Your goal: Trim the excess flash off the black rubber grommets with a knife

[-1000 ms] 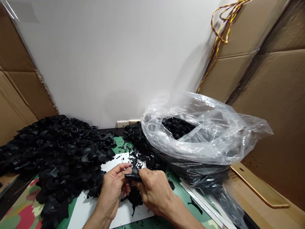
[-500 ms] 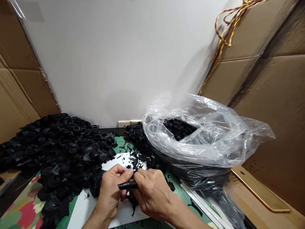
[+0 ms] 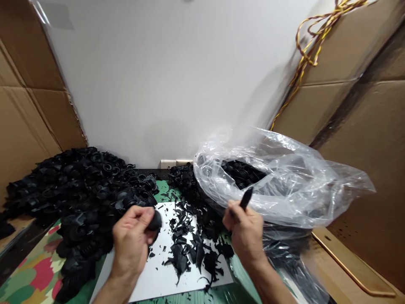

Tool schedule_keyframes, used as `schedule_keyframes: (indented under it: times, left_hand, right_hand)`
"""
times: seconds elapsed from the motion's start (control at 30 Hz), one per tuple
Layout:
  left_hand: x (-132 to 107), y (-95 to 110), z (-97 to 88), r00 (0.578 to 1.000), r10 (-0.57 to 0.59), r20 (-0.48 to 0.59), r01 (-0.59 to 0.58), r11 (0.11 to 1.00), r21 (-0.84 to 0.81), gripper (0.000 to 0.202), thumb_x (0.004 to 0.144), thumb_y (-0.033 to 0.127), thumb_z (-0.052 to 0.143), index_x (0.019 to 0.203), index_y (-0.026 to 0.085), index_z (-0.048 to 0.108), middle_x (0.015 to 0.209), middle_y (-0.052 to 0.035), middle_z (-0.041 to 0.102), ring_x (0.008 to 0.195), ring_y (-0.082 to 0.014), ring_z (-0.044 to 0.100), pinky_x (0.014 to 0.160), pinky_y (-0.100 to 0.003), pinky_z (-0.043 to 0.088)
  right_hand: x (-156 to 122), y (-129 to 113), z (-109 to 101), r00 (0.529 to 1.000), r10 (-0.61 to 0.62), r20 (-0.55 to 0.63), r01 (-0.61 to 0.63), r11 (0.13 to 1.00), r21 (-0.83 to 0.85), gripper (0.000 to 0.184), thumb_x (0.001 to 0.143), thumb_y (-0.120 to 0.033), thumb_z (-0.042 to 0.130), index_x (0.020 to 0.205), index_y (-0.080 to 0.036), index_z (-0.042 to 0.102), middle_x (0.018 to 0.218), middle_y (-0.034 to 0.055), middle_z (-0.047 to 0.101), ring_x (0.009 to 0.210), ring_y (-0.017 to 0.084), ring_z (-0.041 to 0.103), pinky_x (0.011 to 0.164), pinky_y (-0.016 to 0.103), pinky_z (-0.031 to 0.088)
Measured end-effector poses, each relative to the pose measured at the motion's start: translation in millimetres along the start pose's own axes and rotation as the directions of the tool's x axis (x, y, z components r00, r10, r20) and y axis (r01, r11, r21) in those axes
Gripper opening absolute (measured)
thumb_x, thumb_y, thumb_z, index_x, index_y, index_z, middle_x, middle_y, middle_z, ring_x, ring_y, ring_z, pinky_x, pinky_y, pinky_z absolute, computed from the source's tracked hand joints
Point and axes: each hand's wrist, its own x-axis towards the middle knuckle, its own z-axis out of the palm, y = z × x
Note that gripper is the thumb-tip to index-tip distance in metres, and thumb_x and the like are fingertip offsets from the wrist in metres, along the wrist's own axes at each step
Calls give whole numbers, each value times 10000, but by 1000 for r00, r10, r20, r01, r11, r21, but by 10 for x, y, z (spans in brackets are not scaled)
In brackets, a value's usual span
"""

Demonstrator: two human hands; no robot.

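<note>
My left hand (image 3: pixel 131 236) pinches a round black rubber part (image 3: pixel 155 221) between thumb and fingers, over the left side of a white sheet (image 3: pixel 158 276). Wrapped in my right hand (image 3: pixel 245 232) is a slim black-handled tool (image 3: pixel 246 197); its working end is hidden by the fingers. This hand is raised in front of the clear plastic bag (image 3: pixel 284 211), apart from the left. Torn black rubber scraps (image 3: pixel 180 257) lie scattered on the sheet between both hands. A big heap of black ribbed rubber parts (image 3: pixel 82 190) spreads to the left of my left hand.
Ribbed black parts (image 3: pixel 242 173) show inside the bag's mouth. More black scraps (image 3: pixel 183 177) pile up behind the sheet. Cardboard (image 3: pixel 31 109) stands at the left, more cardboard (image 3: pixel 363 122) at the right. A gold-edged phone (image 3: pixel 354 261) lies at the right; twisted wires (image 3: pixel 303 63) hang above.
My hands have moved apart: the right went right and up with the black-handled tool, the left shifted left with the rubber part. The scraps on the sheet are now uncovered.
</note>
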Motion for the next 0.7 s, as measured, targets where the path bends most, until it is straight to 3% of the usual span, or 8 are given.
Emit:
schedule_keyframes:
  times: [0.1, 0.2, 0.27, 0.37, 0.43, 0.5, 0.6, 0.7]
  left_hand:
    - [2, -27, -3, 996, -29, 87, 31, 999, -28, 340, 461, 352, 843, 558, 138, 597, 389, 81, 463, 311, -8, 315, 311, -131, 251]
    - [-11, -96, -21, 994, -32, 105, 35, 999, -29, 343, 495, 365, 838, 582, 146, 587, 387, 93, 445, 297, -5, 311, 312, -132, 255]
    - [-12, -129, -33, 990, -48, 131, 51, 999, -18, 341, 528, 376, 827, 591, 149, 581, 389, 91, 451, 296, -9, 330, 314, -130, 258]
    - [-6, -144, -36, 984, -94, 153, 99, 995, -22, 358, 546, 404, 818, 600, 150, 571, 403, 82, 476, 294, -17, 365, 318, -133, 277]
    - [-3, -144, -30, 979, -137, 154, 143, 989, -29, 378, 537, 424, 819, 608, 150, 569, 429, 73, 506, 296, -25, 391, 315, -140, 293]
    - [-4, -148, -23, 971, -184, 156, 190, 981, -27, 393, 534, 437, 818, 601, 152, 556, 435, 73, 506, 300, -36, 409, 307, -146, 302]
    - [-23, -175, -5, 958, -235, 163, 241, 970, -23, 404, 531, 440, 823, 596, 154, 546, 435, 79, 490, 310, -46, 420, 306, -155, 319]
    - [-71, -225, 23, 941, -275, 197, 279, 960, 7, 417, 532, 462, 819, 619, 145, 563, 455, 59, 519, 328, -53, 435, 320, -166, 347]
  right_hand:
    - [-29, 31, 19, 977, -13, 213, 48, 986, -160, 320, 769, -435, 554, 593, -208, 412, 499, -78, 292, 436, 85, 252, 399, 221, 212]
    - [-119, 48, 122, 910, -50, 411, 201, 921, -333, 325, 801, -363, 509, 549, -203, 380, 519, -61, 310, 482, 95, 286, 438, 225, 242]
    - [-148, 55, 166, 876, -59, 478, 278, 872, -403, 256, 793, -295, 513, 571, -187, 446, 544, -46, 392, 516, 107, 356, 473, 223, 291]
    - [-146, 72, 165, 870, -76, 487, 307, 856, -415, 98, 789, -250, 546, 778, -167, 596, 679, -4, 556, 598, 137, 476, 542, 231, 384]
    - [-149, 80, 149, 876, -97, 472, 296, 881, -368, 161, 806, -278, 562, 908, -165, 615, 747, 18, 597, 614, 148, 511, 558, 243, 418]
    - [-176, 79, 154, 866, -155, 475, 320, 902, -289, 161, 816, -283, 571, 923, -173, 618, 771, 28, 607, 635, 156, 539, 582, 255, 443]
    - [-255, 69, 227, 805, -329, 495, 451, 880, -149, 110, 793, -207, 600, 893, -192, 642, 826, 42, 605, 748, 179, 585, 673, 277, 472]
    - [-328, 80, 333, 752, -457, 475, 550, 832, -70, 142, 765, -139, 619, 884, -206, 659, 831, 41, 583, 754, 172, 594, 656, 267, 481]
